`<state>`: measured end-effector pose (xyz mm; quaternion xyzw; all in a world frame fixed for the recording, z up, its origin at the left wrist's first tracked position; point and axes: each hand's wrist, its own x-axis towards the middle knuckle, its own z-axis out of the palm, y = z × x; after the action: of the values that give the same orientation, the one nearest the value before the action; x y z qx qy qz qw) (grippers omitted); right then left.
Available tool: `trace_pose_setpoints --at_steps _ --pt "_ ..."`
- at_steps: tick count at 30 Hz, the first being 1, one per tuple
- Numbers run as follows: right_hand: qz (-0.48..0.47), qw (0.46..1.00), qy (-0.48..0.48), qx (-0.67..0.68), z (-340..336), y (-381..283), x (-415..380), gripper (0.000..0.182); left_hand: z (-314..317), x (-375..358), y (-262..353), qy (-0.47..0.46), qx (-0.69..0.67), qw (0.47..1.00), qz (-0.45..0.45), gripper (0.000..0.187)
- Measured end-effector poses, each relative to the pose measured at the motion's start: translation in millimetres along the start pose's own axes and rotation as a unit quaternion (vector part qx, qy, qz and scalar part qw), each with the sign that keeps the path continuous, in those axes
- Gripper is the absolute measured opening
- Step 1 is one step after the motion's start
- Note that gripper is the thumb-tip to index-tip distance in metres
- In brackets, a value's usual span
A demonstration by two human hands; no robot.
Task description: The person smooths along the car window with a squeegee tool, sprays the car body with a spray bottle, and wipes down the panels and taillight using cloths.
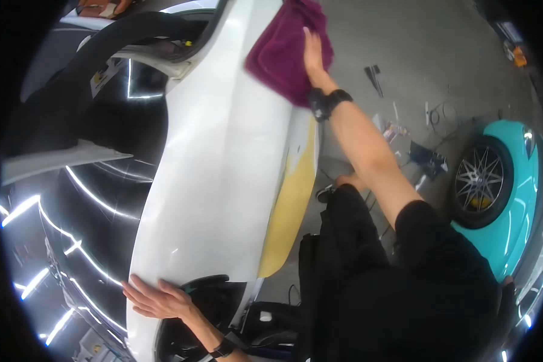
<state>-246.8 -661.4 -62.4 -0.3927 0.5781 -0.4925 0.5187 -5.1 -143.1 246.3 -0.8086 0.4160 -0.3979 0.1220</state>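
Note:
My right hand (313,54) lies with straight fingers on a folded purple cloth (280,57), at the top of a long white car body panel (214,163). The cloth is slightly blurred and overhangs the panel's right side. A black watch sits on that wrist. My left hand (158,300) rests on the lower left edge of the panel, fingers spread, with nothing in it. A dark band is round its wrist. Along the panel's right side runs a yellow area (291,211) with an uneven edge. A dark opening (214,295) lies beside my left hand.
Shiny black glass (111,187) reflecting lamps borders the panel on the left. A teal car (513,199) with a black spoked wheel (479,181) stands to the right. Cables, dark strips (375,80) and scraps lie on the grey floor (392,36).

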Motion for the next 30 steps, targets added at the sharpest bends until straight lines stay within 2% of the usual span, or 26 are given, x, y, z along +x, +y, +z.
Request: trace_pose_setpoints --at_steps 1,2,3,5,7,9,10,12,13,14,15,16,17,19,20,22,23,27,29,30 --pt "-0.085 0.996 0.014 0.008 -3.1 17.9 -3.1 0.073 -3.9 0.0 -2.8 0.002 0.001 1.0 0.015 0.062" --pt "-0.154 0.984 0.038 -0.084 -4.5 50.9 -19.0 0.064 -4.3 -0.2 -1.5 0.003 0.009 1.0 0.013 0.062" --pt "-0.159 0.975 0.046 -0.148 -14.3 72.9 -61.7 0.059 -8.3 -1.1 0.8 0.006 0.017 1.0 0.009 0.061" --pt "-0.108 0.967 -0.008 -0.233 -41.1 111.0 -197.5 0.051 -6.3 -2.5 -3.3 0.006 0.033 0.999 0.007 0.062" --pt "-0.049 0.952 -0.105 -0.282 -64.1 139.9 -321.7 0.043 -3.6 4.3 -9.2 0.002 0.046 0.999 0.028 0.063" --pt "-0.018 0.935 -0.194 -0.295 -85.6 159.0 -385.9 0.037 -2.1 -1.4 -15.8 -0.013 0.052 0.998 0.016 0.068" --pt "-0.01 0.926 -0.232 -0.298 -91.7 169.7 -399.5 0.034 -4.2 1.6 -14.4 -0.015 0.045 0.999 0.014 0.068" --pt "-0.044 0.9 -0.286 -0.325 -98.2 191.6 -373.5 0.031 -10.5 12.3 -18.3 -0.02 0.039 0.999 0.03 0.065" --pt "-0.104 0.875 -0.313 -0.353 -96.2 218.0 -337.3 0.03 -19.3 20.3 -19.3 -0.019 0.043 0.998 0.044 0.062" --pt "-0.278 0.788 -0.352 -0.422 -90.0 336.5 -298.6 0.03 -24.7 20.7 -8.6 -0.01 0.032 0.998 0.058 0.062" --pt "-0.135 0.887 -0.229 -0.377 -89.9 204.6 -212.8 0.03 -30.3 22.2 -11.2 0.002 0.029 0.998 0.053 0.066" --pt "-0.104 0.922 -0.14 -0.345 -85.5 144.9 -137.6 0.03 -49.8 40.3 10.7 0.03 0.0 0.997 0.065 0.061" --pt "-0.103 0.936 -0.08 -0.326 -81.4 119.8 -75.4 0.03 -61.8 45.8 30.7 0.056 -0.031 0.995 0.073 0.057" --pt "-0.091 0.948 -0.021 -0.305 -81.1 102.2 7.4 0.03 -70.4 39.2 28.8 -0.04 0.004 0.996 0.077 0.062" --pt "-0.087 0.949 -0.007 -0.302 -82.7 104.4 14.2 0.03 -51.3 36.7 13.0 0.031 -0.013 0.995 0.093 0.063" --pt "-0.098 0.946 0.001 -0.31 -81.5 122.9 -28.9 0.03 -48.9 33.9 19.9 0.019 -0.014 0.996 0.088 0.06" --pt "-0.09 0.946 -0.009 -0.313 -85.2 135.8 -76.2 0.03 -52.4 35.4 22.3 0.011 -0.014 0.995 0.095 0.058" --pt "-0.022 0.95 -0.11 -0.29 -89.7 144.9 -252.0 0.03 -65.3 44.3 34.9 -0.014 -0.001 0.993 0.113 0.057" --pt "-0.015 0.953 -0.139 -0.268 -78.5 130.5 -266.5 0.031 -70.3 46.8 38.6 -0.029 0.01 0.992 0.124 0.057" --pt "-0.024 0.956 -0.133 -0.261 -71.0 118.1 -247.6 0.031 -71.5 49.4 41.7 -0.032 0.012 0.991 0.13 0.057"
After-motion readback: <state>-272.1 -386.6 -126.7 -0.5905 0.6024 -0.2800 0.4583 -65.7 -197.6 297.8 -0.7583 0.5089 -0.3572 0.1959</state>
